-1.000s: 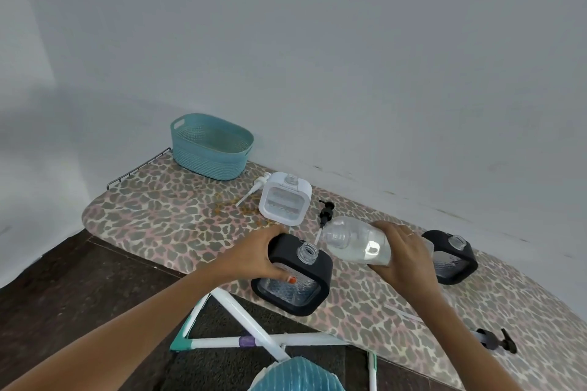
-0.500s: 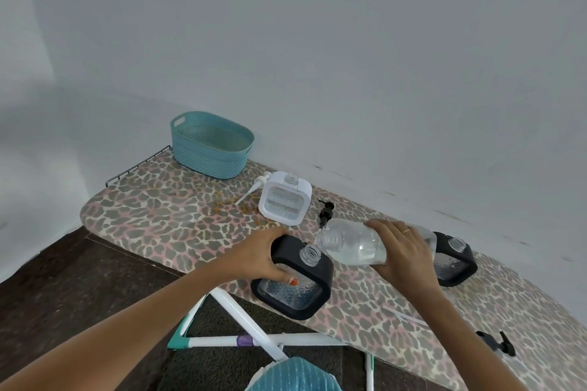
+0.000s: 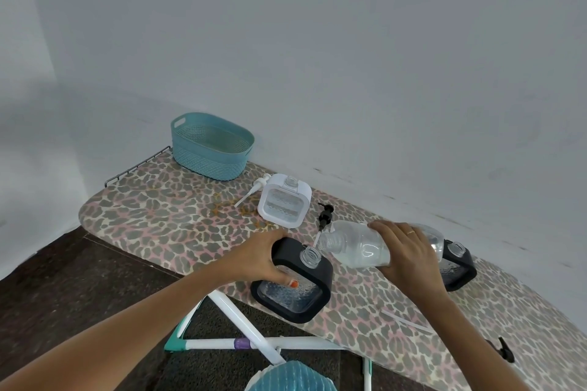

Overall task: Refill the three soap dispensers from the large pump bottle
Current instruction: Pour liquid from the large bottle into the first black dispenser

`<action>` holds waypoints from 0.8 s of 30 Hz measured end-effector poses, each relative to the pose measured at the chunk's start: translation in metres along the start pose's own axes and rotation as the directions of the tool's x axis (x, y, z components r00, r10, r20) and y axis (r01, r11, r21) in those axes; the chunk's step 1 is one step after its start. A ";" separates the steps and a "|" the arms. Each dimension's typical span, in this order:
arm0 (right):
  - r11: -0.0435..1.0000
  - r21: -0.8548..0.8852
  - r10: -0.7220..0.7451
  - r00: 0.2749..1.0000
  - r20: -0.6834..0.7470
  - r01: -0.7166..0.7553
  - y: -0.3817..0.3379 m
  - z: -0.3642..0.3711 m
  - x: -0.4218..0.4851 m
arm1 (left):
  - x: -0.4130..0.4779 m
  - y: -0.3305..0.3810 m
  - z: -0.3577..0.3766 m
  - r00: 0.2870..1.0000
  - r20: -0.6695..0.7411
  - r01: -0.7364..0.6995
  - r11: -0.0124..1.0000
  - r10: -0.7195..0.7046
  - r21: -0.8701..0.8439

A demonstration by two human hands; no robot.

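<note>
A black-framed soap dispenser (image 3: pixel 313 290) stands at the near edge of the leopard-print ironing board (image 3: pixel 165 216), its clear neck uncapped. My left hand (image 3: pixel 257 259) grips its left side. My right hand (image 3: pixel 405 252) holds the large clear bottle (image 3: pixel 359 246) tipped on its side, its open mouth just above and right of the dispenser's neck. A second black dispenser (image 3: pixel 459 263) stands behind my right hand, partly hidden. A white dispenser (image 3: pixel 284 200) stands further back, also uncapped.
A teal basket (image 3: pixel 211 146) sits at the board's far left end. A white pump (image 3: pixel 251 192) lies beside the white dispenser, a black pump (image 3: pixel 325 216) behind the bottle, and another black pump (image 3: pixel 505 349) at the near right edge. The wall runs close behind.
My right hand has tipped the large bottle and moved its mouth down toward the dispenser's neck. My left hand has kept its grip on the dispenser.
</note>
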State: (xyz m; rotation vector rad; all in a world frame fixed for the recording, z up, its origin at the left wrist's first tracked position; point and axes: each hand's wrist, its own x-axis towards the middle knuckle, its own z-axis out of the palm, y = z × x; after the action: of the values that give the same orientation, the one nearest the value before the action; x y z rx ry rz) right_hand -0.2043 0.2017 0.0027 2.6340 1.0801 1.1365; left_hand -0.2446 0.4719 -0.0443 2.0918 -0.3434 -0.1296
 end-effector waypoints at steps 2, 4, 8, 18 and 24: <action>1.000 -0.013 -0.002 1.000 0.007 0.002 0.001 0.001 -0.001 | 0.000 0.000 0.000 1.000 0.006 0.000 1.000 0.000 -0.006; 1.000 -0.012 -0.007 1.000 0.008 0.007 0.001 0.001 -0.001 | 0.000 0.001 0.000 1.000 0.010 0.005 1.000 -0.005 -0.002; 1.000 -0.009 -0.007 1.000 0.005 0.007 0.002 0.000 -0.001 | 0.000 0.002 0.001 1.000 0.001 0.002 1.000 -0.002 0.020; 1.000 -0.013 -0.006 1.000 0.022 0.006 0.005 -0.001 0.000 | 0.000 -0.001 0.001 1.000 -0.009 0.005 1.000 -0.005 -0.008; 1.000 -0.014 -0.003 0.999 0.033 0.003 0.005 -0.002 0.001 | 0.001 -0.002 0.002 1.000 -0.020 0.009 1.000 -0.009 0.022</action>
State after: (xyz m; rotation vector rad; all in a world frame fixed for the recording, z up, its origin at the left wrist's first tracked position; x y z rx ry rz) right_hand -0.2025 0.1981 0.0068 2.6302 1.0661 1.0921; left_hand -0.2438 0.4706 -0.0471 2.1150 -0.3249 -0.1114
